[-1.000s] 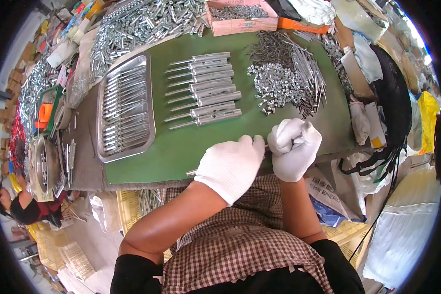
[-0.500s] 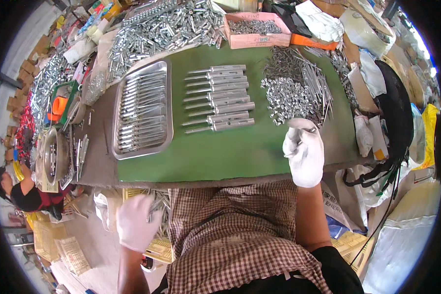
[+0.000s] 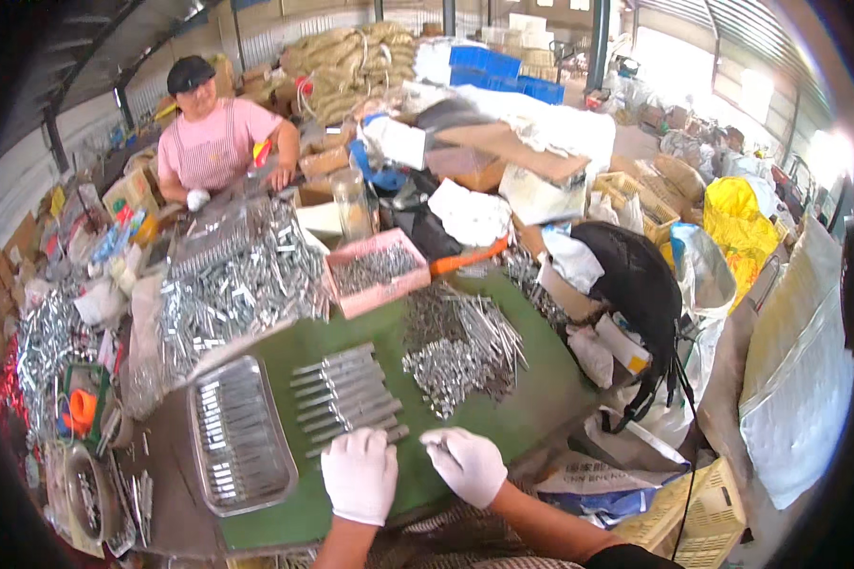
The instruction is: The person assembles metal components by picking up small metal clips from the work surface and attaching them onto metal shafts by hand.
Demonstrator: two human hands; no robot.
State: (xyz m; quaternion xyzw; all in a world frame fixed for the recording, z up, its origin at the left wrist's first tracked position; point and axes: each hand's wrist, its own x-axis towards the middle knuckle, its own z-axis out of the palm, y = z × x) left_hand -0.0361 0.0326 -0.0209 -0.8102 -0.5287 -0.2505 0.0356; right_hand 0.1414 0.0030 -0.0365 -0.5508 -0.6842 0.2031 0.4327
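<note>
My left hand (image 3: 359, 476), in a white glove, is at the near end of a row of metal tubes with thin rods (image 3: 345, 387) on the green table top (image 3: 531, 389). Its fingers are curled, and their tips are hidden beside the nearest tube. Just to the right, my right hand (image 3: 467, 465), gloved too, has thumb and fingers pinched together; anything in them is too small to make out. Beyond it lie a pile of small shiny metal pieces (image 3: 443, 376), a heap of dark pins (image 3: 435, 319) and long thin rods (image 3: 491, 334).
Left of the row is a steel tray (image 3: 287, 463) with assembled pieces inside. Farther back are a pink box (image 3: 384, 299) of small parts and a large heap of metal tubes (image 3: 242, 275). A black bag (image 3: 636, 284) hangs at the right. Across the table sits another person (image 3: 213, 142).
The view has tilted up and turned right. My left hand has come up from below the table edge to the row of tubes. My right hand has left the pile and moved beside it.
</note>
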